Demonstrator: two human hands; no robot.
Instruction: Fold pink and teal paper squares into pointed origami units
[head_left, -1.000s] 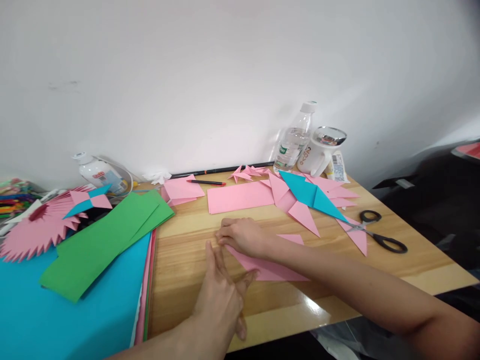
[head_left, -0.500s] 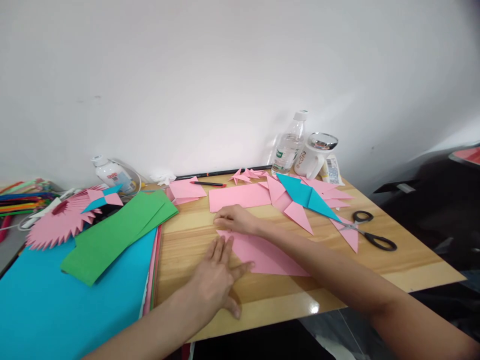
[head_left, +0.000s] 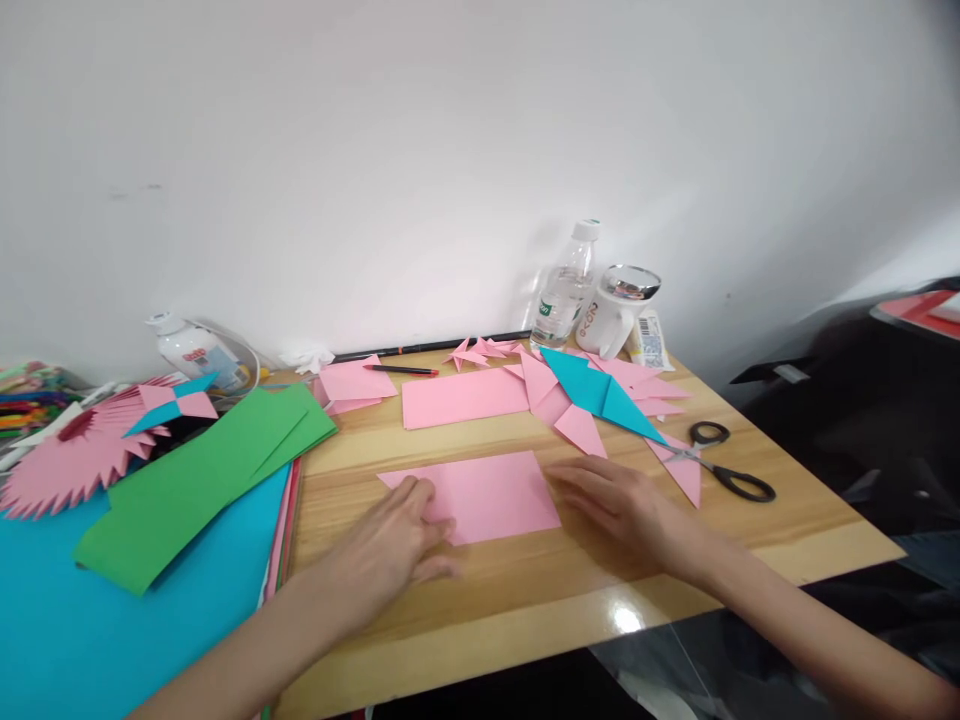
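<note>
A flat pink paper strip (head_left: 499,497) lies on the wooden table in front of me, its left end coming to a pointed corner. My left hand (head_left: 401,530) rests on that left end, fingers bent a little and thumb apart. Just off the strip's right edge, my right hand (head_left: 619,500) hovers or rests with fingers stretched toward the paper; it is slightly blurred and holds nothing visible. Behind the strip is another pink paper rectangle (head_left: 465,397). Folded pink and blue paper pieces (head_left: 596,390) lie beyond my right hand, with black-handled scissors (head_left: 731,468) beside them.
Green paper strips (head_left: 217,480) lie on blue sheets (head_left: 202,630) at left, near a pink spiky folded ring (head_left: 67,455). Along the wall stand a white bottle (head_left: 195,352), a water bottle (head_left: 562,300) and a mug (head_left: 611,315). A pencil (head_left: 401,370) lies at the back.
My right hand has moved from the strip's left end to beyond its right edge. The strip and my left hand have shifted left. The view has turned slightly right.
</note>
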